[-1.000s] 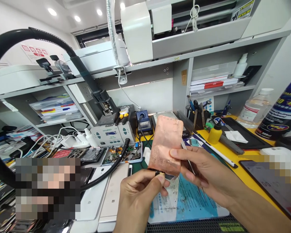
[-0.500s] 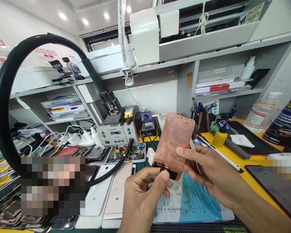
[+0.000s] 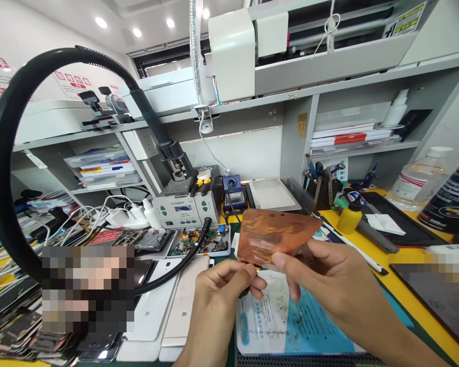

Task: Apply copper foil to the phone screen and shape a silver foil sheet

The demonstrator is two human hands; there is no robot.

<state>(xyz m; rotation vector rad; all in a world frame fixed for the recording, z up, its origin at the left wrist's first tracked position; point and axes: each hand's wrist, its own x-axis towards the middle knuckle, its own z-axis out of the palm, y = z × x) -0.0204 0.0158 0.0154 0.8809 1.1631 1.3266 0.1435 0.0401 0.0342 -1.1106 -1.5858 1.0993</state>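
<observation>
A thin copper-coloured phone display panel is held up over the bench, tilted so that its wrinkled, shiny face shows at a slant. My right hand grips its lower right edge, thumb on the near face and the other fingers partly hidden behind. At the panel's lower left corner, my left hand pinches the end with the dark flex cable, most of which the fingers cover. Beneath both hands lies a blue and white printed pad with dark stains.
Left of the hands lie a white phone back, a gold one and a tray of small parts. A thick black hose arches at left. A yellow bottle and a white pen-like tool lie right.
The panel has tipped from nearly upright to a flatter slant and dropped lower. Its black flex end has turned down, mostly out of sight. Both hands still hold it.
</observation>
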